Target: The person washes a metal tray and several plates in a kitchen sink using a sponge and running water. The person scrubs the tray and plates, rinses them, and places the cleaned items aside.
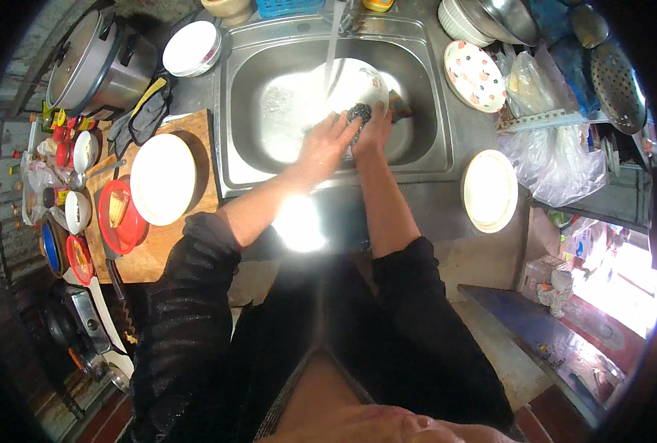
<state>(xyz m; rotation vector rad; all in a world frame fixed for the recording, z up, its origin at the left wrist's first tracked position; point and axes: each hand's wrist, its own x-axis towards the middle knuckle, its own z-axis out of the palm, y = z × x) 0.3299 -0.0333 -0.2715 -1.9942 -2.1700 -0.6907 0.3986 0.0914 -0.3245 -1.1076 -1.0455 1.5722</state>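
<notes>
A white plate or bowl (346, 83) with a floral pattern is tilted in the stainless steel sink (234, 111). Tap water (334, 44) streams down onto it. My right hand (375, 132) grips its right rim from the near side. A dark metal scouring pad (361, 113) sits between my two hands, against the near part of the dish. My left hand (326, 139) is beside the pad with its fingers pointing forward. Which hand holds the pad is unclear, since the fingers overlap it. Behind my right hand lies a dark, multicoloured cloth or sponge (399, 106).
Left of the sink, a wooden cutting board (165, 260) bears a white plate (163, 180) and a red plate (136, 232) with corn. A large steel pot (132, 72) stands behind. On the right are a floral dish (475, 75), a cream plate (490, 191) and plastic bags (560, 160).
</notes>
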